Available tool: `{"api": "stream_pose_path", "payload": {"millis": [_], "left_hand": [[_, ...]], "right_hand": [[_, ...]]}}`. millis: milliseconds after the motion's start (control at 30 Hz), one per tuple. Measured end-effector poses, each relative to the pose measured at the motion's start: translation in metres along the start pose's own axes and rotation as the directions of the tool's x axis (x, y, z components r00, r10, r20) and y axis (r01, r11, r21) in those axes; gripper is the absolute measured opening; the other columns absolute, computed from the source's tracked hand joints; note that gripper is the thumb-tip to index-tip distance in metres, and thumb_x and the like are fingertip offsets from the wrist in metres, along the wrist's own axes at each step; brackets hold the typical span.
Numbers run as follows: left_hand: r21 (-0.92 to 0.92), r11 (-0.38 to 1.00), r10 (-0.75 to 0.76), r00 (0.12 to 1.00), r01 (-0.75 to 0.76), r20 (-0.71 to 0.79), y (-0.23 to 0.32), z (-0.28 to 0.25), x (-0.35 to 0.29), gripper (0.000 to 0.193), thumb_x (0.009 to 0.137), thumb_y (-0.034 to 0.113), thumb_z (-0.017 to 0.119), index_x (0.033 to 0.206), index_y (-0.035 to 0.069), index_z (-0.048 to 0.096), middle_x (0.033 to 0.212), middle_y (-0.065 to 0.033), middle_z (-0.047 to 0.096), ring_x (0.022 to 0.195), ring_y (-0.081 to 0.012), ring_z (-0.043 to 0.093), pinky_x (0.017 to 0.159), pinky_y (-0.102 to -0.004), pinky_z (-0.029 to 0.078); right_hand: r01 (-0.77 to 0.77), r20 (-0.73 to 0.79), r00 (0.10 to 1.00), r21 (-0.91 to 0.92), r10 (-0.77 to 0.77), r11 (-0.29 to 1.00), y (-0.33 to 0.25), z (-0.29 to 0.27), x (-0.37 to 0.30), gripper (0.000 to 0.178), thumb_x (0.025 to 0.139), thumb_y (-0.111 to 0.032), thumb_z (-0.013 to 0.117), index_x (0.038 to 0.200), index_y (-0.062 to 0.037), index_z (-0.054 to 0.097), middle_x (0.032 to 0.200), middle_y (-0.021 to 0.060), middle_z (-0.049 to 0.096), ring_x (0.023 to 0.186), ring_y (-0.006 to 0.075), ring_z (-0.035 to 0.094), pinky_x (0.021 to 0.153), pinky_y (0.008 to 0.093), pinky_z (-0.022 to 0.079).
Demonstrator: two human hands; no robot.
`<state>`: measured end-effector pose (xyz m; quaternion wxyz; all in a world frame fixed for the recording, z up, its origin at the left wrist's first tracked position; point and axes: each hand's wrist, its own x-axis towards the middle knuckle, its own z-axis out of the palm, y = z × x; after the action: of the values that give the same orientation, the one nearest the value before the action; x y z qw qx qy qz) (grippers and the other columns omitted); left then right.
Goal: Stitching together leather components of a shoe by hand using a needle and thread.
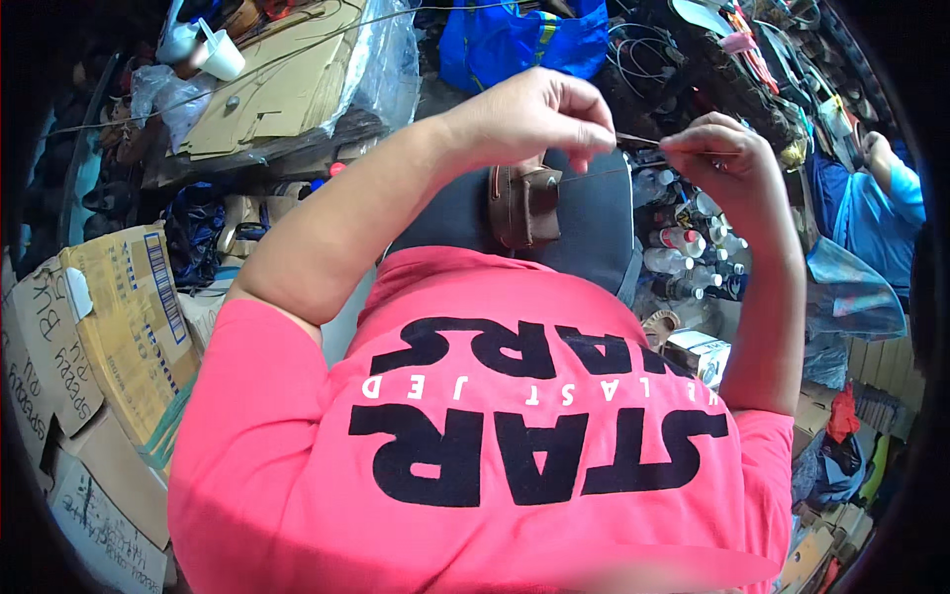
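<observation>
A brown leather piece (524, 213), folded or box-shaped with a reddish strip along one edge, stands on the dark pad (594, 230) in front of my body. Just above it, my left hand (554, 121) is closed, thumb against bent fingers, partly covering its top. Farther right and held up, my right hand (727, 158) pinches a thin thread (638, 139) that stretches toward the left hand. Another thin strand (594, 175) runs from the leather toward the right. Whether a needle is on the thread is too small to tell.
Flat cardboard sheets (282, 89) and a white cup (220, 54) lie at the far left. A blue bag (524, 42) sits beyond my hands. Several plastic bottles (678, 259) crowd the right. Cardboard boxes (129, 317) stand near left. Another person's blue sleeve (901, 188) shows far right.
</observation>
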<state>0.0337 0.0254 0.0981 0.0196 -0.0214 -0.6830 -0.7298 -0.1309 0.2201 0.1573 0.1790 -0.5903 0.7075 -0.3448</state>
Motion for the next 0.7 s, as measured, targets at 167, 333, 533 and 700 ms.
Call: {"api": "stream_pose_path", "payload": {"millis": [167, 333, 533, 700], "left_hand": [[-0.279, 0.96, -0.026, 0.984, -0.024, -0.176, 0.0, 0.023, 0.006, 0.032, 0.094, 0.024, 0.06, 0.116, 0.001, 0.064, 0.092, -0.008, 0.069, 0.069, -0.0129, 0.064, 0.068, -0.0261, 0.054], [-0.522, 0.802, 0.021, 0.888, -0.289, -0.459, -0.003, 0.023, 0.034, 0.024, 0.096, 0.022, 0.056, 0.108, 0.003, 0.065, 0.096, -0.007, 0.068, 0.073, -0.0148, 0.066, 0.071, -0.0274, 0.055], [-0.842, 0.388, -0.099, 0.891, -0.376, -0.443, -0.007, -0.011, 0.015, 0.025, 0.101, 0.023, 0.042, 0.086, 0.006, 0.051, 0.08, -0.0063, 0.056, 0.081, -0.0219, 0.058, 0.08, -0.0377, 0.048], [-0.605, 0.733, 0.122, 0.935, -0.311, -0.332, 0.01, -0.052, -0.051, 0.02, 0.1, 0.024, 0.047, 0.085, 0.013, 0.054, 0.065, 0.0024, 0.043, 0.053, -0.0085, 0.04, 0.053, -0.0248, 0.036]], "right_hand": [[0.143, -0.44, 0.86, -0.279, -0.258, 0.95, 0.002, 0.032, 0.019, 0.014, 0.081, -0.004, 0.07, 0.094, -0.0081, 0.074, 0.083, 0.0067, 0.068, 0.076, 0.0157, 0.067, 0.068, 0.0256, 0.052], [0.269, -0.529, 0.771, -0.236, -0.356, 0.934, 0.002, 0.055, 0.033, 0.016, 0.083, -0.005, 0.069, 0.098, -0.0095, 0.074, 0.086, 0.0065, 0.069, 0.078, 0.0132, 0.066, 0.069, 0.0246, 0.052], [0.195, -0.17, 0.954, 0.977, 0.245, -0.083, 0.046, 0.087, -0.006, 0.03, 0.1, -0.03, 0.047, 0.096, -0.0092, 0.068, 0.111, 0.0098, 0.068, 0.11, 0.0252, 0.061, 0.1, 0.0402, 0.044], [-0.01, 0.037, 0.991, 0.977, 0.126, -0.211, 0.051, 0.08, -0.02, 0.039, 0.103, -0.04, 0.037, 0.094, -0.0096, 0.061, 0.065, -0.0035, 0.043, 0.061, 0.0131, 0.038, 0.062, 0.0294, 0.035]]}}
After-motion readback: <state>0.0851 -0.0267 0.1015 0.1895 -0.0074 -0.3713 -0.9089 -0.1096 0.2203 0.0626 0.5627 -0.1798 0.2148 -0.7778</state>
